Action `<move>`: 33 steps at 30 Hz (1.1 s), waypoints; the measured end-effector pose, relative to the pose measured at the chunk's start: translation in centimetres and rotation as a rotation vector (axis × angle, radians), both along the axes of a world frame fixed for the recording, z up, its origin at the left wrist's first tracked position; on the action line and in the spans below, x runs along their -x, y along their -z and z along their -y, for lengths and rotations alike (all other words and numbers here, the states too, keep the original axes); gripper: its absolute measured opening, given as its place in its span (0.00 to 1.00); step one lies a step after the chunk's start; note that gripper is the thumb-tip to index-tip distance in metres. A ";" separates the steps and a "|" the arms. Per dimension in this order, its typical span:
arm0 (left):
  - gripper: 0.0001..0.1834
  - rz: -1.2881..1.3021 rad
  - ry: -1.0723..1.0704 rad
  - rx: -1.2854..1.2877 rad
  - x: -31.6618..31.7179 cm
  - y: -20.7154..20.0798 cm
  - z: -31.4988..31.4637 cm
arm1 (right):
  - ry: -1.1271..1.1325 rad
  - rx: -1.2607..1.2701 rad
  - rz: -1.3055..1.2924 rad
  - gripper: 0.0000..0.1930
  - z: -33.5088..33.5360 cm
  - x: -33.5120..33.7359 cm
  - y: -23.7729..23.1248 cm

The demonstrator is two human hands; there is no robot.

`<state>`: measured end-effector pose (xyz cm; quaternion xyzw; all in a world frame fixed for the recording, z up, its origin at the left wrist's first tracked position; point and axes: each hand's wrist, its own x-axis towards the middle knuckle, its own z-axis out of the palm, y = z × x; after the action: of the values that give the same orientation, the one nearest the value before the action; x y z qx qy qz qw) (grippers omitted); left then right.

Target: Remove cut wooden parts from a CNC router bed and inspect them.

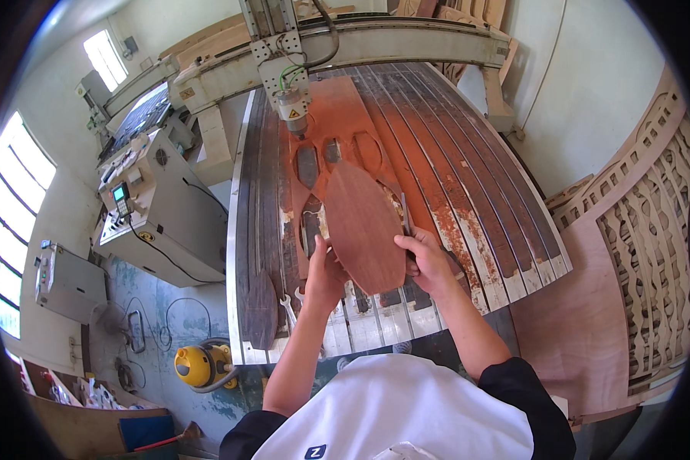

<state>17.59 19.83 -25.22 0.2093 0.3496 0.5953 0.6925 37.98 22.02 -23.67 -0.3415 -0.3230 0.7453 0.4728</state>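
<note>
A smooth, reddish-brown wooden panel (366, 222), oval with a squared-off near end, is held up over the slotted machine bed (525, 287). My left hand (326, 276) grips its left edge, thumb pointing up. On the right edge, my right hand (425, 261) is closed with its thumb on the panel's face. A thin metal blade-like tool (405, 213) sticks up beside the right fingers; whether they hold it I cannot tell. Beyond the panel lies a reddish wooden sheet (341, 100) with cut-out openings, covered in red dust.
A router spindle (293, 111) hangs from the gantry (406, 42) over the sheet. Wrenches (287, 308) and a dark wood offcut (261, 314) lie at the bed's near left. A control cabinet (169, 203) and yellow vacuum (195, 366) stand left; carved lattice panels (652, 253) lean right.
</note>
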 end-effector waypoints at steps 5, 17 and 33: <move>0.19 -0.081 -0.208 0.050 -1.0 -0.5 -0.7 | 0.062 -0.399 0.472 0.10 0.6 1.1 2.5; 0.18 -0.121 -0.427 -0.055 0.0 -1.1 -0.6 | 0.342 -0.877 1.121 0.09 4.8 0.0 0.7; 0.29 -0.131 0.251 -0.108 3.1 -1.0 0.7 | 0.423 -1.091 1.006 0.09 -6.3 -3.1 -2.5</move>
<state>14.48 19.13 -24.23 0.3266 0.3327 0.5071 0.7249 41.07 28.27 -21.17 -0.4122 -0.7486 0.1292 0.5030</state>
